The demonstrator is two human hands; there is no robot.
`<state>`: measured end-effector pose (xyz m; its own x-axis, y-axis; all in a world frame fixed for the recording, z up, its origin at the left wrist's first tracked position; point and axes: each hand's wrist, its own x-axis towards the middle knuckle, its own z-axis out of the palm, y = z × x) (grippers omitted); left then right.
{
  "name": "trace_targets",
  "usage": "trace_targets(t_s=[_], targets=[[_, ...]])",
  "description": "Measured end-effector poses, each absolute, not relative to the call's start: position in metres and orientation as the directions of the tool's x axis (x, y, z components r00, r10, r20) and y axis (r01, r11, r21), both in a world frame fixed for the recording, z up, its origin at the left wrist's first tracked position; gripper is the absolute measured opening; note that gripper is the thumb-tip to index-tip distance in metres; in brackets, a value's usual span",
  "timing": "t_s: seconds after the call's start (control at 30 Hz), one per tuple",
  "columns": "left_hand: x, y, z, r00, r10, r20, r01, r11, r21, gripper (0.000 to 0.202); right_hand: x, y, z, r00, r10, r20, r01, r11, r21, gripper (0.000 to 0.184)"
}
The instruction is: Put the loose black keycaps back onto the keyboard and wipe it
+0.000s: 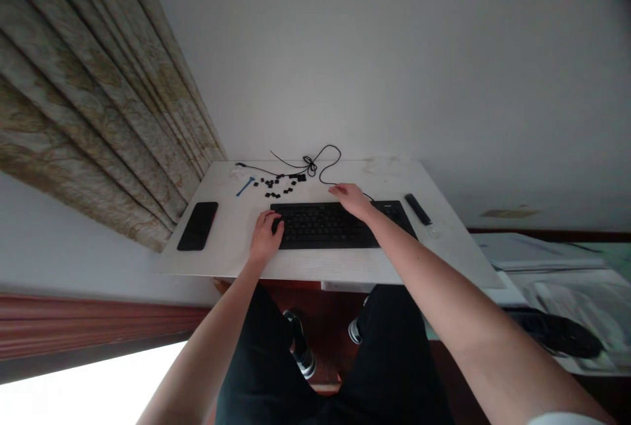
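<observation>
Over the white desk [315, 266], the left hand [266, 238] curls on the left end of the black keyboard [325, 228], grip unclear; the right hand [351, 200] lies open on its top edge, near loose black keycaps [280, 183] and a tangled black cable [310, 164].

The keyboard [323, 226] is matt black plastic, smooth and nearly without shine, and the loose keycaps [276, 183] look like the same plastic. The desk top [236, 228] is white laminate with a faint wood grain. The phone [198, 226] is glossy black glass. The cable [320, 162] has a thin, rubbery black coating, the small tool [245, 186] is blue plastic, and the curtain [89, 123] is woven cloth — softly sheened, not rough.
</observation>
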<state>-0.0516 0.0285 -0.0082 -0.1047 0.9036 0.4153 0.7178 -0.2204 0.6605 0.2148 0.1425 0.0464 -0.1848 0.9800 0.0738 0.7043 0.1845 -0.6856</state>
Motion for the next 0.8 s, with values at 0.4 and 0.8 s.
trace_targets(t_s=[0.4, 0.8], targets=[[-0.073, 0.083, 0.004, -0.133, 0.892, 0.431, 0.773, -0.179, 0.608, 0.025, 0.228, 0.033, -0.001, -0.212, 0.774, 0.597, 0.842, 0.454, -0.290, 0.022], [-0.094, 0.155, 0.016, 0.070, 0.992, 0.106, 0.897, -0.109, 0.429, 0.032, 0.228, 0.041, 0.000, -0.235, 0.804, 0.547, 0.853, 0.440, -0.281, 0.024]])
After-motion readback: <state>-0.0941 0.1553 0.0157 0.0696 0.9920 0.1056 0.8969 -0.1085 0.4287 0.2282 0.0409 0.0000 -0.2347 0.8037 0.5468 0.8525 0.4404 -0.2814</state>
